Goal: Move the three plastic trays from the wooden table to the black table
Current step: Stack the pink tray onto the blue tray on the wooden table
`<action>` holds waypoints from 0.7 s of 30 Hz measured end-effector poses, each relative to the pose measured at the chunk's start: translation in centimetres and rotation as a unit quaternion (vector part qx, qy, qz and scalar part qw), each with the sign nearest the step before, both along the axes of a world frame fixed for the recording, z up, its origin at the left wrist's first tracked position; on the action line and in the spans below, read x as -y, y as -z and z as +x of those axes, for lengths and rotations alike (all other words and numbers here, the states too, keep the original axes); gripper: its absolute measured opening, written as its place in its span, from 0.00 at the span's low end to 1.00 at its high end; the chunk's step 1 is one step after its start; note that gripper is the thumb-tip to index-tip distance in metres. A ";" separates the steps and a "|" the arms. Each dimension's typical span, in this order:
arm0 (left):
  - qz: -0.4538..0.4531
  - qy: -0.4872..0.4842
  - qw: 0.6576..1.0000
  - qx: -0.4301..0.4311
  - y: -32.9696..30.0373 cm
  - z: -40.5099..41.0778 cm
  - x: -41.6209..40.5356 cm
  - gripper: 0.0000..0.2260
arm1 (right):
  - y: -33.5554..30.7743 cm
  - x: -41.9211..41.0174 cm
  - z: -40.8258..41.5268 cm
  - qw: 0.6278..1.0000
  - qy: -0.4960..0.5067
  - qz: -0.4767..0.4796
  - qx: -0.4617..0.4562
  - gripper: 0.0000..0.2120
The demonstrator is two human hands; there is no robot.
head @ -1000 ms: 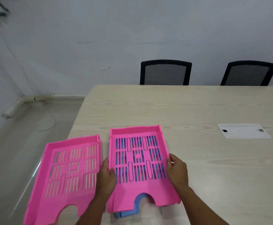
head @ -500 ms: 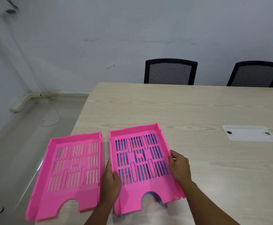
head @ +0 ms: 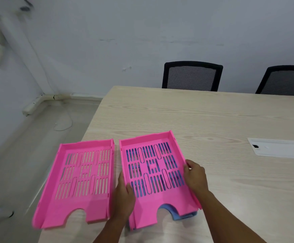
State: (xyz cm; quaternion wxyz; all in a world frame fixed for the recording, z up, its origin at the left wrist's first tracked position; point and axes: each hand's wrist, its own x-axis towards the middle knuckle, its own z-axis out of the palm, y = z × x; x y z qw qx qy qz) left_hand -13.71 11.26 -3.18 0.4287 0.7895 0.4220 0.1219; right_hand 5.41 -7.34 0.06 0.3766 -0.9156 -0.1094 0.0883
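Observation:
Two pink slotted plastic trays lie side by side at the near left corner of the wooden table (head: 204, 116). The left pink tray (head: 79, 183) overhangs the table's left edge. The right pink tray (head: 153, 174) sits on top of a blue tray (head: 186, 215), whose edge peeks out at the front and shows through the slots. My left hand (head: 124, 197) grips the right pink tray's left wall. My right hand (head: 194, 176) grips its right wall. The black table is not in view.
Two black mesh office chairs (head: 191, 76) (head: 284, 80) stand behind the table's far edge. A white rectangular cable cover (head: 277, 149) is set in the tabletop at right. Grey floor (head: 20, 155) with a cable lies to the left, below a pale wall.
The camera view has shifted so the trays and table appear further right. Both hands keep their hold on the right pink tray's walls; the blue tray's visible edge now shows at the front right.

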 end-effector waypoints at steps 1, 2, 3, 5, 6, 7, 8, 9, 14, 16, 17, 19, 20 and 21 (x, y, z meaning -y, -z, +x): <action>0.003 0.000 1.000 -0.001 0.0 0.0 0.0 0.27 | 0.1 -0.1 -0.1 1.000 0.005 0.016 -0.013 0.12; 0.004 0.001 1.000 0.000 0.0 0.1 0.0 0.27 | 0.2 -0.2 -0.3 0.999 0.009 0.029 -0.034 0.12; 0.000 0.001 1.000 0.005 0.0 0.1 -0.1 0.27 | 0.3 -0.2 -0.5 0.998 0.010 0.033 -0.062 0.12; -0.008 0.006 1.000 0.013 -0.2 0.3 -0.3 0.27 | 0.5 -0.3 -0.6 0.992 0.007 0.021 -0.123 0.13; -0.009 0.009 1.000 0.014 -0.3 0.4 -0.5 0.27 | 0.6 -0.2 -0.7 0.988 0.007 0.018 -0.153 0.14; -0.008 0.014 1.000 0.014 -0.5 0.6 -0.7 0.27 | 0.6 -0.1 -0.8 0.984 0.008 0.020 -0.178 0.15; -0.011 0.020 1.000 0.014 -0.7 0.7 -1.0 0.27 | 0.7 0.0 -1.0 0.980 0.013 0.026 -0.196 0.18; -0.016 0.028 0.999 0.012 -0.8 0.9 -1.4 0.27 | 0.7 0.1 -1.2 0.978 0.022 0.036 -0.205 0.20; -0.046 0.080 0.996 -0.011 -1.2 2.1 -3.4 0.26 | 1.1 0.3 -3.1 0.975 0.081 0.073 -0.192 0.23; -0.060 0.094 0.994 -0.016 -1.2 2.5 -4.1 0.25 | 1.2 0.3 -3.6 0.975 0.092 0.080 -0.186 0.23; -0.069 0.098 0.993 -0.015 -1.3 2.6 -4.4 0.25 | 1.2 0.2 -3.8 0.975 0.096 0.080 -0.181 0.22; -0.085 0.105 0.991 -0.002 -1.6 2.7 -4.7 0.24 | 1.1 0.2 -3.9 0.977 0.106 0.081 -0.167 0.17; -0.089 0.111 0.990 0.007 -1.7 2.6 -4.7 0.24 | 1.0 0.1 -4.1 0.978 0.111 0.085 -0.158 0.15; -0.091 0.118 0.989 0.017 -1.9 2.5 -4.8 0.23 | 0.6 0.0 -4.2 0.979 0.116 0.086 -0.142 0.17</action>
